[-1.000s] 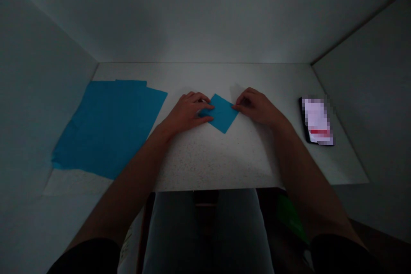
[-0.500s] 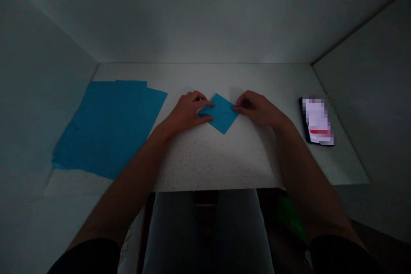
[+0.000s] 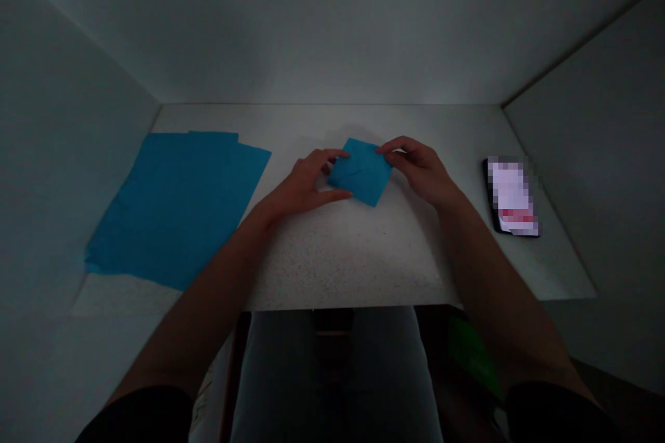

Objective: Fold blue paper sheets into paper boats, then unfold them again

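Observation:
A small square of blue paper (image 3: 364,172), with a crease line across its middle, is between my two hands over the middle of the white table. My left hand (image 3: 310,183) grips its left side, thumb at the lower edge and fingers at the upper left edge. At the upper right corner, my right hand (image 3: 423,169) pinches the paper between thumb and forefinger. The square sits at a tilt, and a soft shadow behind it suggests that it is slightly raised.
Large sheets of blue paper (image 3: 171,208) lie overlapping on the left of the white table (image 3: 343,263), partly under my left forearm. A phone (image 3: 512,197) with a lit, blurred screen lies at the right. Walls enclose the table at the back and sides.
The blue paper square has turned clockwise and shifted slightly to the right. My right hand has moved up with its corner, and my left thumb and fingers have spread wider along its edges.

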`<action>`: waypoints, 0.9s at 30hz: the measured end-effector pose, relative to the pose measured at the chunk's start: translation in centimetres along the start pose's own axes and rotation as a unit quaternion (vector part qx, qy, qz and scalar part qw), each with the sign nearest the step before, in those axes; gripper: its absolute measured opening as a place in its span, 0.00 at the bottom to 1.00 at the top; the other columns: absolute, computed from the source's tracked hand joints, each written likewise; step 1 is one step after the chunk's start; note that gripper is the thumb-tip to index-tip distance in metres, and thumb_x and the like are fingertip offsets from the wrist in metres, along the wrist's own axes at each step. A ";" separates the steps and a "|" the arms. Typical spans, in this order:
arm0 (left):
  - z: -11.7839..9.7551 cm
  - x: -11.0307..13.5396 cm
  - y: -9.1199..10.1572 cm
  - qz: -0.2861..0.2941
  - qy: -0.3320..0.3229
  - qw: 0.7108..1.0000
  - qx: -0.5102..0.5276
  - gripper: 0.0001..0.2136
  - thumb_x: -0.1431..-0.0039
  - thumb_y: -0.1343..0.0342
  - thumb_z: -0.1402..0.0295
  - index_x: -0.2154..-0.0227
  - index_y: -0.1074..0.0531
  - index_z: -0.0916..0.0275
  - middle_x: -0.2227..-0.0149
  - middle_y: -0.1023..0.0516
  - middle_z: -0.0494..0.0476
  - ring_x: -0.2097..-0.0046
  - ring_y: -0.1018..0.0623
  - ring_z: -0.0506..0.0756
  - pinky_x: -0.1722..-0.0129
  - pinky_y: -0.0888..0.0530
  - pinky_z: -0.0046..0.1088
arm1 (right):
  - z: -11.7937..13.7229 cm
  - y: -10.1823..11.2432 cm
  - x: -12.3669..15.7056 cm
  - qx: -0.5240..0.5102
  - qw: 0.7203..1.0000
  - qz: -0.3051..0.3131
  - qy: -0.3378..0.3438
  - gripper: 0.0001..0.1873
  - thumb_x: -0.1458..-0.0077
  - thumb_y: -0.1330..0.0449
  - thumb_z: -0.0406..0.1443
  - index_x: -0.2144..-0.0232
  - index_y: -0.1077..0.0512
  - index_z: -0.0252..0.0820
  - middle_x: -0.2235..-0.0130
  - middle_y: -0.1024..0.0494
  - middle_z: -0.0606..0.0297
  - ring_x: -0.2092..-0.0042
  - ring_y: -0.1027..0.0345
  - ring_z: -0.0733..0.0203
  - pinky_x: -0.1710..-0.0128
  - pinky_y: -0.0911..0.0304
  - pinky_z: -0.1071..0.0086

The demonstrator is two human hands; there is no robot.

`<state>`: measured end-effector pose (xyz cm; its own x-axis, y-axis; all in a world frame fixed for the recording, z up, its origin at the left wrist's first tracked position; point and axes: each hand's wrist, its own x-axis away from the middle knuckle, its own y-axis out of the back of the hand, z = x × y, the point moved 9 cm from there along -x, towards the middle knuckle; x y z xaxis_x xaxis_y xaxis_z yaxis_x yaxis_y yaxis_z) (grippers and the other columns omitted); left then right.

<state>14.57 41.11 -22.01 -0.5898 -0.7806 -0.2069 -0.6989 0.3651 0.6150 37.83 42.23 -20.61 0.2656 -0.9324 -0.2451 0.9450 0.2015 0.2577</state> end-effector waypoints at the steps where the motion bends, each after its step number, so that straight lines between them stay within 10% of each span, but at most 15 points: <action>1: 0.0 0.0 0.1 -0.008 -0.001 0.999 0.037 0.33 0.35 0.28 0.50 0.31 0.30 0.52 0.34 0.24 0.65 0.44 0.20 0.62 0.40 0.23 0.44 | -0.1 0.1 0.0 -0.001 1.000 -0.014 -0.001 0.16 0.31 0.31 0.52 0.56 0.17 0.49 0.58 0.20 0.63 0.57 0.28 0.56 0.53 0.27 0.60; 11: 1.7 -0.6 1.3 -0.097 0.013 0.986 0.138 0.22 0.42 0.25 0.62 0.45 0.19 0.57 0.38 0.23 0.63 0.57 0.19 0.51 0.54 0.20 0.30 | 0.0 -1.4 0.2 -0.047 0.999 0.019 0.008 0.35 0.48 0.18 0.53 0.42 0.19 0.52 0.50 0.19 0.61 0.54 0.24 0.55 0.52 0.22 0.60; 18: 0.0 -0.6 0.7 -0.058 0.037 0.994 0.088 0.09 0.36 0.33 0.61 0.59 0.18 0.60 0.65 0.20 0.52 0.65 0.24 0.51 0.64 0.27 0.27 | 1.1 -1.1 0.2 0.063 0.996 -0.002 0.063 0.14 0.36 0.24 0.50 0.60 0.17 0.48 0.63 0.25 0.66 0.65 0.33 0.61 0.63 0.31 0.65; 27: -1.2 -0.5 -1.9 0.051 0.023 0.987 0.150 0.27 0.27 0.38 0.53 0.32 0.27 0.59 0.67 0.22 0.51 0.67 0.23 0.52 0.68 0.29 0.27 | 0.1 -5.2 0.7 -0.074 0.996 0.044 0.004 0.22 0.33 0.27 0.53 0.48 0.25 0.51 0.57 0.22 0.66 0.61 0.27 0.62 0.62 0.26 0.67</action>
<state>16.64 40.20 -22.16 -0.6495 -0.7513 -0.1174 -0.7293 0.5717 0.3759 33.14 40.51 -22.05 0.3489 -0.9071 -0.2354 0.9359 0.3242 0.1377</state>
